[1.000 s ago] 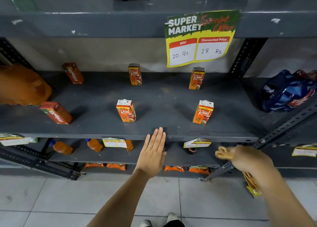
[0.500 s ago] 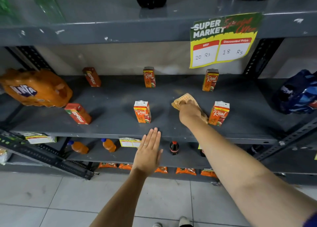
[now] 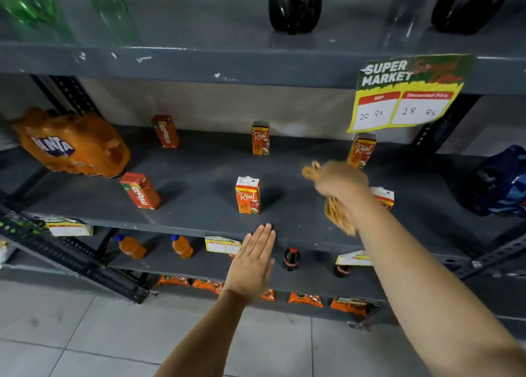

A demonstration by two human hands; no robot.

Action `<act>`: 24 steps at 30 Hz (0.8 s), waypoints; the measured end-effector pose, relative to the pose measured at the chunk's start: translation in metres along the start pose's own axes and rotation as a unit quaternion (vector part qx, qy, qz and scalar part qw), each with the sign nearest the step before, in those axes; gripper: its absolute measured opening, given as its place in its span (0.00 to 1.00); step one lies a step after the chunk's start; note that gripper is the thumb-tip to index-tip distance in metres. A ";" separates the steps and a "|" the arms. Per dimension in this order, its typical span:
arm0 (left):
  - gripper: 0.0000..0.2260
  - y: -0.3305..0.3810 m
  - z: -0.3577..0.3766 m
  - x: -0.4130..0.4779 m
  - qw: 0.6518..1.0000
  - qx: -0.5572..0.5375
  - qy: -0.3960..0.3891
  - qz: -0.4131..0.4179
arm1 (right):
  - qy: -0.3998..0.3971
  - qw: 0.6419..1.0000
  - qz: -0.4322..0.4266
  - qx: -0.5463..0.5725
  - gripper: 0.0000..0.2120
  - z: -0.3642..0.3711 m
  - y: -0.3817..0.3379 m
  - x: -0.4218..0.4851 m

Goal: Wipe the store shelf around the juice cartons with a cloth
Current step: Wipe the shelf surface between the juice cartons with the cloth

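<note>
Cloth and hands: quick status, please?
Right hand gripping orange cloth over shelf. Left hand open, flat at shelf edge. Real cartons stand close on both sides.

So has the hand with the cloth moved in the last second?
Yes. The right hand has risen from below the shelf edge onto the shelf, among the Real cartons.

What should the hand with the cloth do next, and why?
Probably sweep the orange cloth leftward across the bare shelf toward the front Real carton, stopping short of it. The right hand grips the cloth between the cartons, and that open patch looks unwiped. The left hand rests flat on the shelf's front edge.
</note>
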State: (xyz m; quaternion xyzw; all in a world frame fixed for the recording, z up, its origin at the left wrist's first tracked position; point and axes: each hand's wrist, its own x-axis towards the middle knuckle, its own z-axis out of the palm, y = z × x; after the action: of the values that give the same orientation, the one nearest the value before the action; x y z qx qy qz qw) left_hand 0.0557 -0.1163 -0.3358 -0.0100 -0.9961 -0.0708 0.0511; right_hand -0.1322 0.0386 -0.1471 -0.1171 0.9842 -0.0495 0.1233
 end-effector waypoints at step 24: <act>0.30 0.028 -0.009 -0.023 0.994 -0.004 -0.060 0.095 | -0.038 0.998 0.057 0.014 0.07 0.122 0.012 -0.159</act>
State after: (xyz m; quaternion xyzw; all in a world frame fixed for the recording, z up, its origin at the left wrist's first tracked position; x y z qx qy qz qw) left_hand 0.0803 -0.0898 -0.3249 -0.1090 -0.9916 -0.0691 -0.0024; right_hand 0.0460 0.0803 -0.2299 -0.0607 0.9830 -0.0518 0.1651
